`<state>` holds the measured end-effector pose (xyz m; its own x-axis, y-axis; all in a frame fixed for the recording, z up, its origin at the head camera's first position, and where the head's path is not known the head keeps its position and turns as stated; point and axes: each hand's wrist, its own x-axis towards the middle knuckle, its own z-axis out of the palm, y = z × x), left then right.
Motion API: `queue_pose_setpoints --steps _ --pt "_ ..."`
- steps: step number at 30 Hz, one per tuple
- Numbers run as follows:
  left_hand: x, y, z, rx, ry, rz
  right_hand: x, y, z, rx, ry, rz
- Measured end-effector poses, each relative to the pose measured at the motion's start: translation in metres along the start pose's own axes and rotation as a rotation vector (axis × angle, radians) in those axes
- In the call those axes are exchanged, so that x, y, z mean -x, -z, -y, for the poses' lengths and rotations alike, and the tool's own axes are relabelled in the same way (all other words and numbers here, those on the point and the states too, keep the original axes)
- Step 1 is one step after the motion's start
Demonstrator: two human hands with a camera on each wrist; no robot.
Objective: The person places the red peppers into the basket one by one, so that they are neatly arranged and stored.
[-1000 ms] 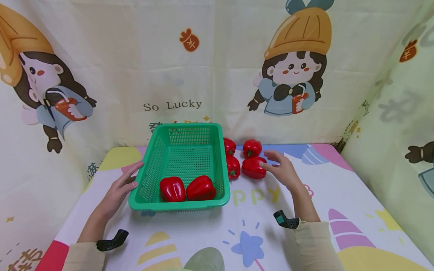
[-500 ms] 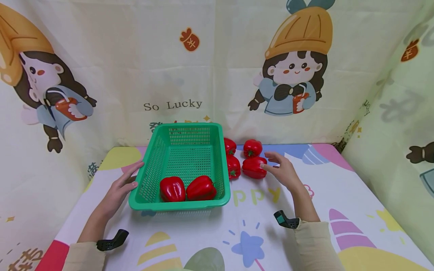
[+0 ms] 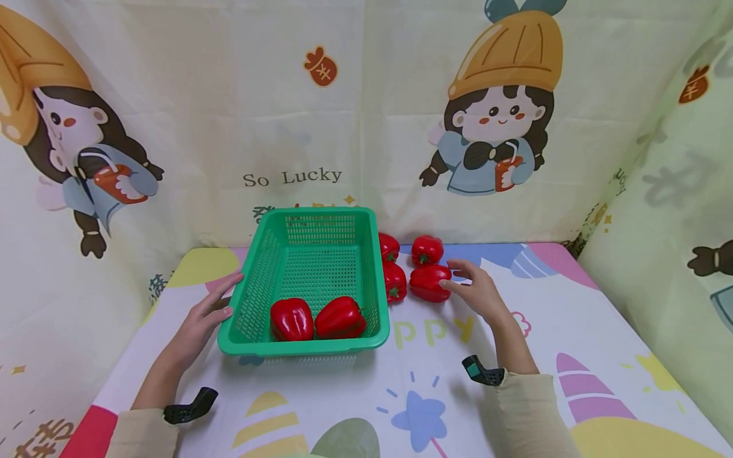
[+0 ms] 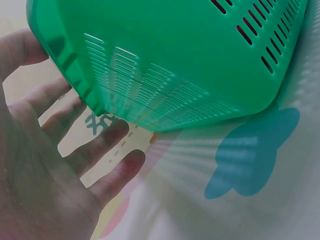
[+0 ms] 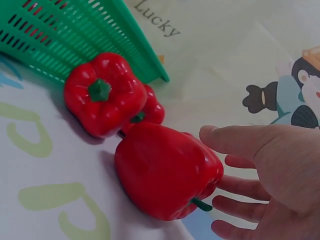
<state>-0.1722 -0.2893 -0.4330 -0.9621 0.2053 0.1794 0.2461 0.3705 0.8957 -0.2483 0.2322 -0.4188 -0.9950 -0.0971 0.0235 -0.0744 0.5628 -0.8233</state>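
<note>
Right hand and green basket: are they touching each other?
Apart. The head view shows red peppers lying between the right hand and the green basket.

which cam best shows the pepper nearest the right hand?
Right wrist: the pepper looms large and nearly unobstructed. Head shows it smaller, one end slightly behind the right hand. Left wrist doesn't show it.

The counter (image 3: pixel 355 388) is covered with pastel shapes (image 3: pixel 420 420). Behind it, creased cream cloth (image 3: pixel 389 146) is printed with cartoon figures (image 3: pixel 495 124).
</note>
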Motion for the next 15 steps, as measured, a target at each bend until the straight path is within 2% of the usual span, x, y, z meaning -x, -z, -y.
queue_pose_setpoints --steps 15 --pt "-0.0009 0.0005 0.0022 0.003 0.003 0.001 -0.0022 -0.0040 -0.0060 -0.003 -0.016 0.015"
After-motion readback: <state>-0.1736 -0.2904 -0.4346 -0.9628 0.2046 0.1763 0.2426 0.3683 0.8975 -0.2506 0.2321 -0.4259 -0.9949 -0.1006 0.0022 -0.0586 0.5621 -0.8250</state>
